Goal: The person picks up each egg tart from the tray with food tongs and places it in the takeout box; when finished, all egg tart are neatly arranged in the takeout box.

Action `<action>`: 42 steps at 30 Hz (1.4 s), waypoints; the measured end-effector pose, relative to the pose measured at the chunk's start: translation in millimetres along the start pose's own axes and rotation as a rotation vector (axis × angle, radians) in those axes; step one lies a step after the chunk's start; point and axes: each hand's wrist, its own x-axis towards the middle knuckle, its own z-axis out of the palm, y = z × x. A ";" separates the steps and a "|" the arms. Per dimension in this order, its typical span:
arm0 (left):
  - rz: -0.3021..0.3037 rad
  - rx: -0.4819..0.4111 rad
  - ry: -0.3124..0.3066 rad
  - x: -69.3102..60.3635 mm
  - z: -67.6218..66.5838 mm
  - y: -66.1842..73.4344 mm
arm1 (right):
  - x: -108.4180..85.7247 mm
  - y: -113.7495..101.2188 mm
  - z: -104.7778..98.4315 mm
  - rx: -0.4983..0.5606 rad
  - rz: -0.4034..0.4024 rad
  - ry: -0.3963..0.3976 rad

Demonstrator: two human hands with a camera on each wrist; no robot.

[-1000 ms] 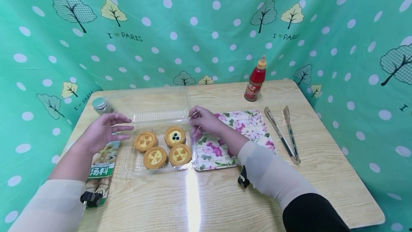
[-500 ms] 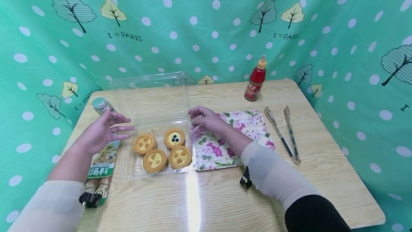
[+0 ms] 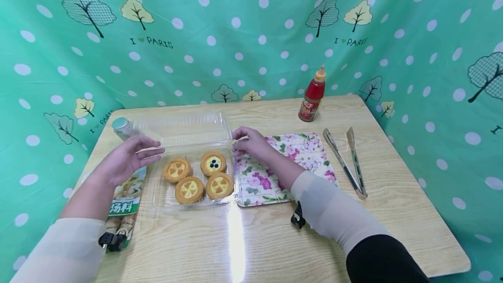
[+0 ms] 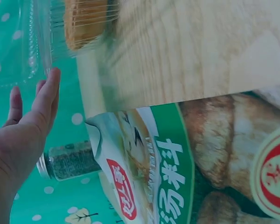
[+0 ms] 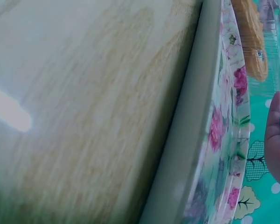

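A clear plastic clamshell box (image 3: 236,178) lies on the table with its hinged lid (image 3: 188,128) leaning back at the far side. Several round tarts sit inside; one tart (image 3: 213,163) carries dark berries, and a lattice-topped tart (image 3: 189,190) lies nearest the front. My left hand (image 3: 127,158) is at the box's back left corner, its fingers fairly straight and a fingertip at the hinge edge in the left wrist view. At the back right corner my right hand (image 3: 253,145) touches the box edge with extended, slightly bent fingers. Neither hand grips anything visible.
A floral tray (image 3: 291,165) lies right of the box, partly under my right forearm. Metal tongs (image 3: 346,163) lie farther right. A red sauce bottle (image 3: 312,97) stands behind. A spice jar (image 4: 72,161) and a food packet (image 3: 123,208) are at the left.
The lid rose half a second ago and has dropped back lower now. The tarts shifted slightly with the box. Both hands stay at about the same corners.
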 end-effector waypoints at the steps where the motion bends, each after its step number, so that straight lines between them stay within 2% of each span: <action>1: -0.001 0.024 -0.011 0.4 0.3 -0.7 | -0.1 0.2 -0.2 0.013 0.008 0.002; 5: -0.025 0.185 -0.024 0.6 2.6 -2.8 | -3.2 -1.3 -1.6 0.035 0.063 0.002; 7: -0.035 0.296 -0.003 -1.1 3.9 -3.9 | -5.8 -3.0 -2.4 0.031 0.105 -0.001; 10: -0.093 0.409 0.047 -8.6 4.0 -5.9 | -10.4 -5.7 -3.8 0.010 0.159 -0.019; 12: -0.120 0.439 0.072 -15.7 3.7 -7.1 | -14.4 -7.4 -4.9 -0.008 0.186 -0.037; 14: -0.146 0.414 0.093 -23.6 3.6 -7.4 | -19.1 -8.7 -5.9 -0.023 0.203 -0.060; 19: -0.168 0.394 0.079 -41.8 9.5 -7.8 | -33.9 -9.3 -6.3 -0.047 0.227 -0.126; 22: -0.216 0.487 0.077 -51.0 16.9 -8.8 | -43.9 -7.6 -4.2 -0.061 0.247 -0.154; 26: -0.307 0.570 0.085 -60.9 26.0 -13.0 | -56.3 -2.0 -0.1 -0.037 0.290 -0.170; 31: -0.428 0.537 0.062 -73.9 35.4 -19.3 | -73.2 4.0 4.6 -0.014 0.310 -0.197; 34: -0.469 0.494 0.007 -82.4 38.5 -20.7 | -84.1 7.2 6.6 -0.036 0.316 -0.229; 39: -0.448 0.427 -0.102 -89.3 38.1 -25.4 | -99.0 12.6 11.8 -0.055 0.312 -0.266; 42: -0.450 0.397 -0.129 -91.2 36.5 -30.3 | -104.8 15.4 16.6 -0.036 0.312 -0.271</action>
